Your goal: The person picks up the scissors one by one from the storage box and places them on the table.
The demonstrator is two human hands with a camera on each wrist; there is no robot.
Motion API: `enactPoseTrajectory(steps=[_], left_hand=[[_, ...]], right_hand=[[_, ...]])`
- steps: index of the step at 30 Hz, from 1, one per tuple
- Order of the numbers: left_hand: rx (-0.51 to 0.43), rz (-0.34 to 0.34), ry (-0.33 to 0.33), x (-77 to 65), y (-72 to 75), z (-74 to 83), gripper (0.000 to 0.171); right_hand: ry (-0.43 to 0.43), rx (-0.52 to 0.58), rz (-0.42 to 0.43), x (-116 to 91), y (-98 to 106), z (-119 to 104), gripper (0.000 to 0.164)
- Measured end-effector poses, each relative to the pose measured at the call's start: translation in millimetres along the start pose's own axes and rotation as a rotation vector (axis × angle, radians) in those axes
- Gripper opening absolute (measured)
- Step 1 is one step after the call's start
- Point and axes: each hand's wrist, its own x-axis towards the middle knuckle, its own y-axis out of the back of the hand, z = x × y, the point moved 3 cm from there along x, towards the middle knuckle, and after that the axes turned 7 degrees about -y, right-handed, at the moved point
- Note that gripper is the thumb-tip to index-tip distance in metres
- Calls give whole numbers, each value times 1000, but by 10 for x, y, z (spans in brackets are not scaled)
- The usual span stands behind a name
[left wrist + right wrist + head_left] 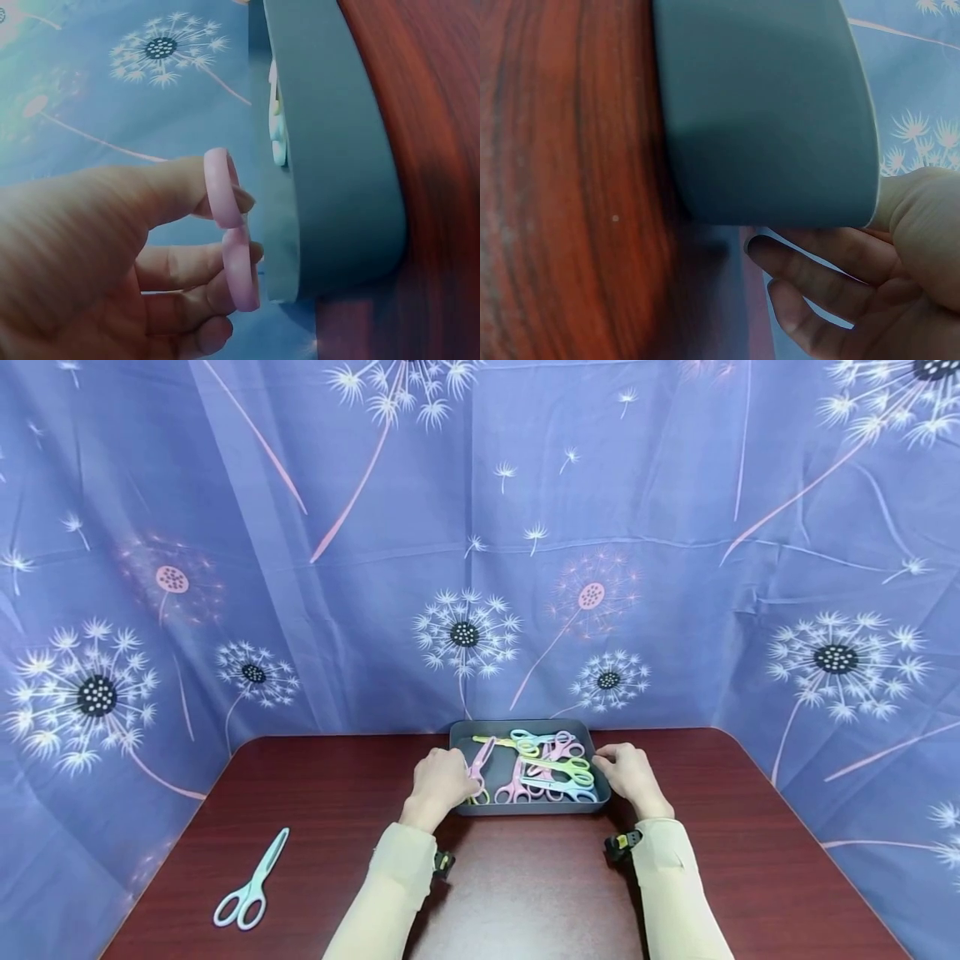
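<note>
My left hand [442, 781] holds a pair of pink scissors [482, 758] by the handle loops, over the left end of a dark grey tray [525, 809]. In the left wrist view, thumb and fingers go through the two pink loops [221, 189], and the blades are hidden. At the tray's right end, my right hand [628, 772] grips the side wall [772, 127], with the thumb at the rim and fingers outside. Inside the tray lie several pink, yellow-green and light blue scissors [573, 768], overlapping towards the right. Part of a yellow-green loop shows beside my left hand.
One pair of light blue scissors [262, 870] lies alone on the left of the dark red-brown table [525, 893]. A blue curtain with dandelion prints [360, 610] hangs right behind the table's back edge and along its sides.
</note>
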Motion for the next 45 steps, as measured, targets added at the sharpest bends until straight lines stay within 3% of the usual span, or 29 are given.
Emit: enactPoseTrajectory(steps=[8, 24, 35, 45], left_hand=[[-34, 40, -29, -152, 75, -79, 36], [-34, 90, -61, -568, 329, -357, 31], [-43, 92, 0, -935, 426, -620, 30], [-34, 80, 29, -1132, 464, -786, 33]], right_hand=[[-21, -1, -16, -4, -28, 43, 21], [-11, -17, -22, 14, -5, 5, 21], [-11, -12, -8, -18, 7, -37, 21], [-18, -4, -6, -20, 3, -25, 21]])
